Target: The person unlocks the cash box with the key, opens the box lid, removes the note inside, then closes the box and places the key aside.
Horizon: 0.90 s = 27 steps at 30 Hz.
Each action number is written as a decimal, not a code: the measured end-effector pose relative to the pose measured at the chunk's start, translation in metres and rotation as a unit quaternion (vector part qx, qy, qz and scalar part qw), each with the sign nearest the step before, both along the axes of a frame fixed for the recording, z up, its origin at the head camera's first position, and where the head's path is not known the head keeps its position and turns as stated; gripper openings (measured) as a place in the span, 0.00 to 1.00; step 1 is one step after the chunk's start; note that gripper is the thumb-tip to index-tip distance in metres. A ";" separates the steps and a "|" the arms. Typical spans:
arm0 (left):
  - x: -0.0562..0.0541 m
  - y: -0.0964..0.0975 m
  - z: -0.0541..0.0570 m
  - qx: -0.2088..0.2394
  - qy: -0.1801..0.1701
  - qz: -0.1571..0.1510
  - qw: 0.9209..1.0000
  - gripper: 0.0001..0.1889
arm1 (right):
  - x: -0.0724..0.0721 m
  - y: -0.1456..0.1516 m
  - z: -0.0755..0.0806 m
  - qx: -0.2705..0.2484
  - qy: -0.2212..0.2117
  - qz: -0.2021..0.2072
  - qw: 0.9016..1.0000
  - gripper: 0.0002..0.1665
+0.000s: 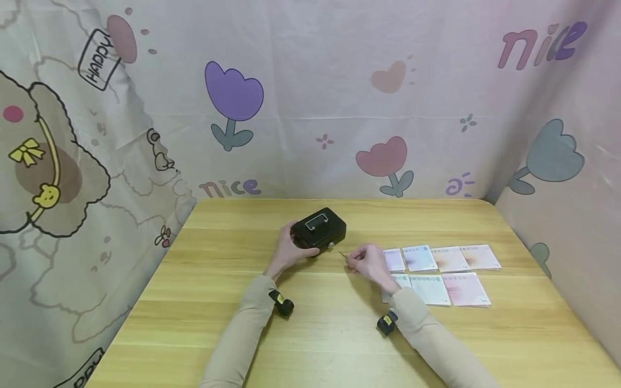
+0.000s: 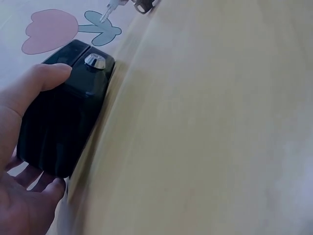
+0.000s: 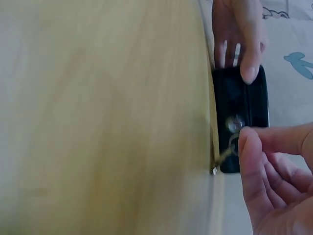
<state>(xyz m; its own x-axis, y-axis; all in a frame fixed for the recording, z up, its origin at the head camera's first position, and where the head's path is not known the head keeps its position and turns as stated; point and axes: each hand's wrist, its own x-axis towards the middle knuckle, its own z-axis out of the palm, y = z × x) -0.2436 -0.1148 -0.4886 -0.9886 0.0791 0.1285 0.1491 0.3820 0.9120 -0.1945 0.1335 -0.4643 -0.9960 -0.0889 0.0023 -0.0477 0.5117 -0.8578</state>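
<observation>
A small black cash box (image 1: pixel 333 228) with a wire handle on its lid sits toward the back of the table. My left hand (image 1: pixel 289 251) grips its left end, thumb on the front face and fingers round the side, as the left wrist view shows. A silver round lock (image 2: pixel 95 61) stands out from the box's front. Just right of the box, my right hand (image 1: pixel 371 264) pinches a small key (image 3: pixel 224 155) on a ring between thumb and forefinger. The key is apart from the lock in the head view.
Several stacks of pastel-coloured paper notes (image 1: pixel 467 289) lie in two rows on the right of the wooden table (image 1: pixel 204 323); the right hand and forearm partly cover the leftmost ones. A printed cloth (image 1: pixel 310 108) hangs behind the table's back edge and along its sides.
</observation>
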 end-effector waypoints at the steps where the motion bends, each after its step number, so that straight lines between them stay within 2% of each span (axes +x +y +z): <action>1: 0.000 -0.001 0.000 0.001 -0.003 -0.003 1.000 0.57 | 0.000 0.002 0.001 0.002 -0.002 0.003 1.000 0.03; 8: 0.002 -0.011 0.004 0.022 -0.024 -0.031 0.999 0.59 | -0.005 0.017 0.004 -0.024 -0.047 0.028 0.998 0.06; 13: 0.001 -0.019 0.001 0.037 -0.033 -0.057 0.997 0.60 | -0.006 0.022 0.005 -0.032 -0.076 0.050 0.995 0.06; 19: 0.000 -0.027 0.001 0.051 -0.048 -0.095 0.993 0.59 | -0.008 0.027 0.008 0.011 -0.103 0.063 0.993 0.07; 27: 0.001 -0.039 0.004 0.065 -0.054 -0.159 0.984 0.58 | -0.009 0.032 0.008 0.055 -0.108 0.058 0.991 0.09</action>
